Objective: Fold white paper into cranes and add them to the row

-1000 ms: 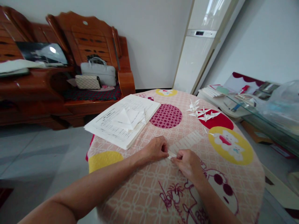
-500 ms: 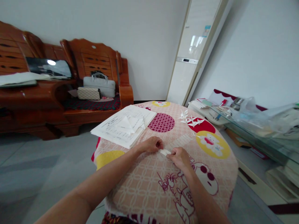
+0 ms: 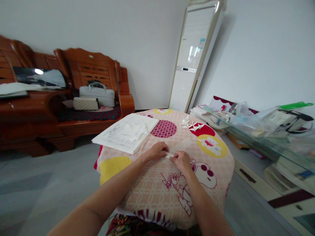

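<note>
A narrow folded strip of printed paper (image 3: 180,146) lies on the pink patterned tablecloth (image 3: 152,190). My left hand (image 3: 157,151) pinches the strip's near end, fingers curled. My right hand (image 3: 180,160) meets it from the other side, also pinched on that same end. The two hands touch at the fingertips. A stack of printed sheets (image 3: 126,132) with folded pieces on top lies to the left of my hands. Several small white folded paper cranes (image 3: 190,124) sit at the far side of the table.
A carved wooden bench (image 3: 61,98) with a white bag (image 3: 97,95) stands at the left. A tall white air conditioner (image 3: 190,62) stands in the corner. A glass shelf (image 3: 265,134) piled with papers and plastic bags runs along the right wall. Grey floor surrounds the table.
The camera has pulled back and tilted up, so table and hands look smaller. Both hands stay pinched on the strip's end; the strip looks slightly more folded up.
</note>
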Action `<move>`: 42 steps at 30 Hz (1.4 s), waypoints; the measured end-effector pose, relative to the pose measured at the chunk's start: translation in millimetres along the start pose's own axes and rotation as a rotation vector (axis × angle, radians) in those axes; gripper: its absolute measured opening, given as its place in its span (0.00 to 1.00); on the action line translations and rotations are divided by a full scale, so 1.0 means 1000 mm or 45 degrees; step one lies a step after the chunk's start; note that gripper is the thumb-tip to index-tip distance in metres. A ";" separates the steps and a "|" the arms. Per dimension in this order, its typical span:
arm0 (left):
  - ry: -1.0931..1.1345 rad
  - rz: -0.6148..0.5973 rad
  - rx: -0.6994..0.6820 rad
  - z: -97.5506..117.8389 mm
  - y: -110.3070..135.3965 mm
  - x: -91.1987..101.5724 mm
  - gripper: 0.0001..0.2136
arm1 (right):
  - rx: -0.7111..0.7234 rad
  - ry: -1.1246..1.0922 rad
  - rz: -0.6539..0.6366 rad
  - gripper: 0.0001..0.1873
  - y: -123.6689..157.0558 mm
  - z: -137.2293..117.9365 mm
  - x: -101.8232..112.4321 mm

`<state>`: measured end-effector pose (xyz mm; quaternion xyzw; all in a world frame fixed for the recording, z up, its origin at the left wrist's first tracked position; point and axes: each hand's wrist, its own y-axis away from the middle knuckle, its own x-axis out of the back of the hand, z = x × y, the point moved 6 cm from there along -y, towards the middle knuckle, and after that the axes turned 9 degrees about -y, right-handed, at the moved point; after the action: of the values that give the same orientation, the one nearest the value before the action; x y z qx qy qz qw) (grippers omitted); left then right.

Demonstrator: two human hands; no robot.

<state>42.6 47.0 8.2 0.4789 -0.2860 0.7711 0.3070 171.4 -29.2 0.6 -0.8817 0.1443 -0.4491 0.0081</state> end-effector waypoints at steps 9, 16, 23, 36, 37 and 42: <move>-0.064 -0.094 0.044 -0.004 0.001 0.001 0.11 | 0.045 -0.025 0.059 0.07 0.001 0.001 -0.001; -0.107 -0.068 0.153 -0.007 0.004 -0.001 0.10 | 0.072 -0.031 0.080 0.08 0.001 0.001 -0.003; -0.065 0.033 0.191 -0.002 0.018 0.009 0.12 | 0.371 0.010 0.399 0.07 0.008 -0.005 0.011; 0.591 0.210 0.177 0.002 0.013 0.006 0.10 | 0.402 -0.730 0.067 0.15 -0.001 0.000 0.002; 0.692 0.218 0.192 0.000 0.012 0.006 0.11 | 0.386 -0.757 0.046 0.15 -0.001 0.001 0.001; 1.171 0.301 0.239 -0.002 0.009 0.003 0.25 | 0.286 -0.932 -0.058 0.16 -0.003 0.006 -0.004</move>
<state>33.4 42.9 9.4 0.0782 -0.1022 0.9550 0.2674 174.5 -25.7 -5.6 -0.9803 0.0621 -0.1177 0.1457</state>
